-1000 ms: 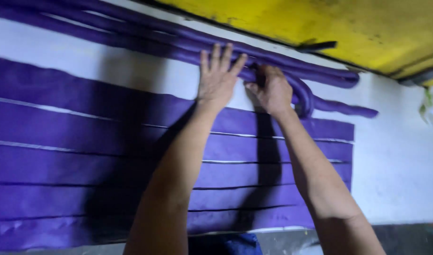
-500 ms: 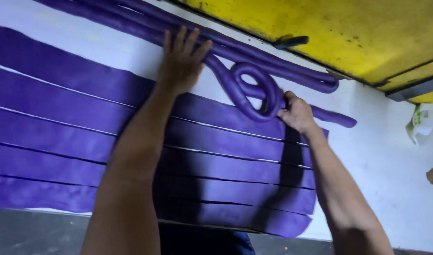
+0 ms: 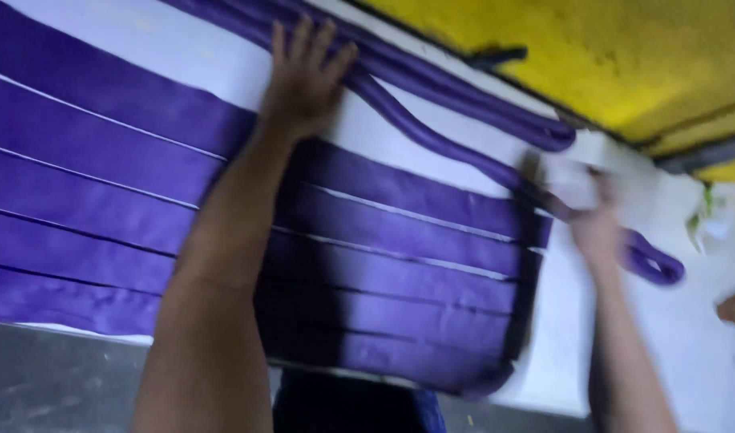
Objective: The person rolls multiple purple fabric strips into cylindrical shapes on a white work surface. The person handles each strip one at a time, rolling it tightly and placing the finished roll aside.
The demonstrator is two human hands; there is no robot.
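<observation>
Up top, left hand [image 3: 303, 80] presses flat, fingers spread, on the purple rope [image 3: 432, 132]; blurred right hand [image 3: 598, 228] grips it, fingers closed.

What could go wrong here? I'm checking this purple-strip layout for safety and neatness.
The right hand is blurred in motion on the purple rope, so its grip is unclear; the rope may slip or whip. Its looped end lies near the flat purple strips and could drag them crooked. The left hand presses only one spot, so the rope may shift elsewhere.
</observation>
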